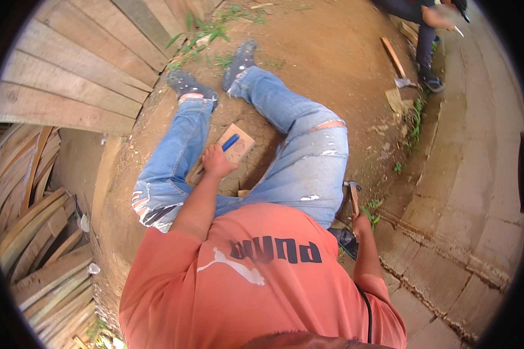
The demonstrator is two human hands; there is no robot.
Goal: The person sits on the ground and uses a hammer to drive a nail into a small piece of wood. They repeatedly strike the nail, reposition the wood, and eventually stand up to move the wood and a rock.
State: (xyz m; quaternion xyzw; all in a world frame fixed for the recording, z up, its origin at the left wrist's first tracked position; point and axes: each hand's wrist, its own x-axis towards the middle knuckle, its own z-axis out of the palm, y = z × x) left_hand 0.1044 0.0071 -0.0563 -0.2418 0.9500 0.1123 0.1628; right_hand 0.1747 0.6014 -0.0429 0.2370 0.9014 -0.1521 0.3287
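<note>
Between my legs, a small light-brown wooden board (243, 146) lies on the dirt, with faint dark marks on its face. My left hand (218, 161) rests over the board, its fingers closed round a blue-handled chisel (230, 142). The blue handle sticks out past the fingers over the board; the blade end is mostly hidden by the hand. Out by my right hip, my right hand (361, 223) grips the wooden handle of a claw hammer (354, 196), low near the ground. The hammer's metal head points away from me, apart from the board.
Stacked timber (35, 227) lies at the left, below a wooden plank wall (78, 64). A hatchet (395, 58) with a wooden handle lies at the far right. Near it another person (425, 35) is partly in view. Concrete paving (466, 174) runs along the right.
</note>
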